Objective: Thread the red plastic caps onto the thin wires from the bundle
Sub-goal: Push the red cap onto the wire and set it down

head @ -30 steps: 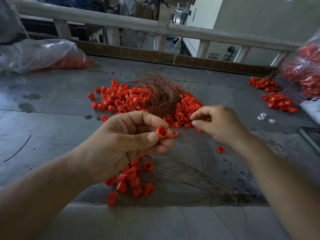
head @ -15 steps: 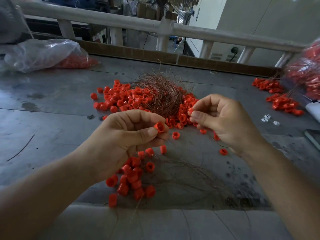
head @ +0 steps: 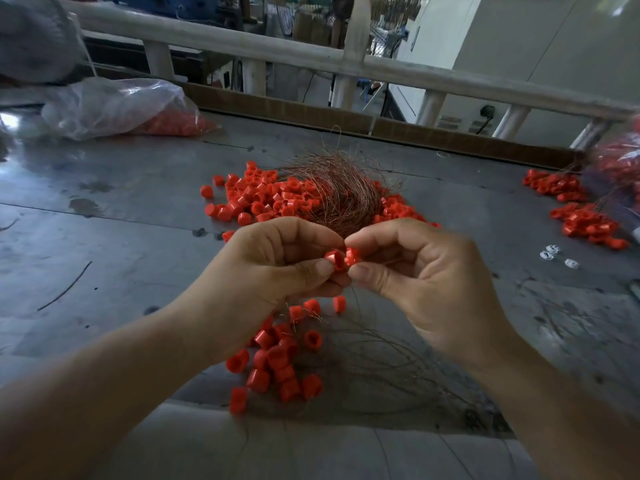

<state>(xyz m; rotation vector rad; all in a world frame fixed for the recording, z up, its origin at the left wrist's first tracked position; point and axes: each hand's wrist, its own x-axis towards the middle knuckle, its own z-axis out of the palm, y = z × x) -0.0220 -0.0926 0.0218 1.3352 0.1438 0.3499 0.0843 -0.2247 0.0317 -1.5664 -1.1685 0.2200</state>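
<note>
My left hand (head: 273, 268) pinches a red cap (head: 335, 259) between thumb and fingers above the grey table (head: 104, 258). My right hand (head: 422, 278) pinches a second red cap (head: 352, 255) and holds it against the first. Behind the hands lies the coppery wire bundle (head: 343, 195) on a heap of loose red caps (head: 263, 199). Below the hands, threaded caps (head: 277, 358) hang on thin wires (head: 381, 358) that trail over the table. Whether a wire runs through the held caps cannot be seen.
A clear plastic bag (head: 114, 105) holding red caps lies at the back left. More red caps (head: 585, 223) and another bag (head: 620, 161) sit at the right, with small white pieces (head: 554, 254) nearby. A pale railing (head: 311, 60) borders the table's far side.
My right hand came back from the cap heap with a cap and met my left hand at the centre. The left hand kept its cap and stayed about in place.
</note>
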